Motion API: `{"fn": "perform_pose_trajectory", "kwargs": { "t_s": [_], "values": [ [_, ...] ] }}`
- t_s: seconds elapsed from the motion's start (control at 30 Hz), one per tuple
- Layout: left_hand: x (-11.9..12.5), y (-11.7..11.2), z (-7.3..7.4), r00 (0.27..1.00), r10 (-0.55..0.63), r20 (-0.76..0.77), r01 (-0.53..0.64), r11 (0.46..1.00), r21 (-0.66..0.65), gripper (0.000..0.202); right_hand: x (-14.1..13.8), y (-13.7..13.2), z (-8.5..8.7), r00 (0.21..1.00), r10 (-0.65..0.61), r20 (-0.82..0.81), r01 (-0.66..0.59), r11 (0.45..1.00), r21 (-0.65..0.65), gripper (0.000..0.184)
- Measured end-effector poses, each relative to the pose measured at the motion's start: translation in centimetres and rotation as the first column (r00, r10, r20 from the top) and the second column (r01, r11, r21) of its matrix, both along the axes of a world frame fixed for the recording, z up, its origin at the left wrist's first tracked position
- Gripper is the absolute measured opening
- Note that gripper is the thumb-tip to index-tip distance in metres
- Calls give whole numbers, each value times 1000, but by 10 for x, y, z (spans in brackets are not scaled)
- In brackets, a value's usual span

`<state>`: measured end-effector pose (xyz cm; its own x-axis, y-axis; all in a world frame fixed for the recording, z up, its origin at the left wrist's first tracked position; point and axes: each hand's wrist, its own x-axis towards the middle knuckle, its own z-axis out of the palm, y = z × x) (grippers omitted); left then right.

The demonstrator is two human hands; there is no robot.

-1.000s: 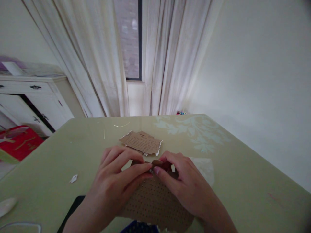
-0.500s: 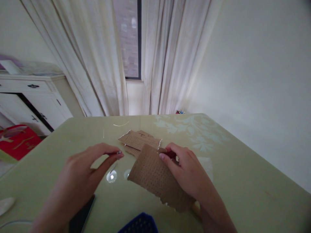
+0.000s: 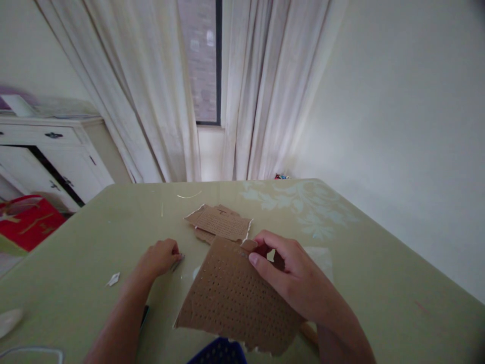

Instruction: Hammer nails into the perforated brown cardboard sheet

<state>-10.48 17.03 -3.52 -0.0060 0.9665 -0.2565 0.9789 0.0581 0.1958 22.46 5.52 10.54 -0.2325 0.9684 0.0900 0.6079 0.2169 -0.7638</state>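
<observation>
My right hand (image 3: 293,268) grips a torn piece of brown cardboard (image 3: 238,296) at its upper edge, thumb on the near face. Rows of small holes cover this piece, and it is held tilted above the table. My left hand (image 3: 161,257) is closed low over the table, left of the cardboard, fingertips pinched at a small thin silvery thing (image 3: 177,263) too small to name. Beyond the held piece lies a stack of torn cardboard pieces (image 3: 222,222), the top one also marked with rows of holes.
A blue perforated object (image 3: 222,353) shows at the near edge, partly covered by the cardboard. Left on the green table (image 3: 364,283) lie a small white scrap (image 3: 113,279), a white rounded object (image 3: 9,321) and a cable (image 3: 34,349). Clear film (image 3: 320,260) lies right.
My left hand has gone down to the table and its fingers have bunched together. The cardboard has come nearer and turned more face-on. A white scrap on the left is now uncovered.
</observation>
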Motion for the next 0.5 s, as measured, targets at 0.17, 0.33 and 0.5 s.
{"fn": "perform_pose_trajectory", "kwargs": {
  "t_s": [0.17, 0.33, 0.5],
  "values": [
    [12, -6, 27, 997, -33, 73, 26, 995, 96, 13, 2, -2, 2, 998, 20, -52, -20, 1000, -8, 12],
    [58, -50, 87, 625, -544, 559, 262, 822, 506, 35, 0, -5, 7, 989, 59, -135, -66, 997, -50, 10],
    [90, -88, 113, 358, -653, 668, 361, 756, 546, 11, 1, -7, 10, 975, 101, -198, -116, 991, -67, 8]
  ]
}}
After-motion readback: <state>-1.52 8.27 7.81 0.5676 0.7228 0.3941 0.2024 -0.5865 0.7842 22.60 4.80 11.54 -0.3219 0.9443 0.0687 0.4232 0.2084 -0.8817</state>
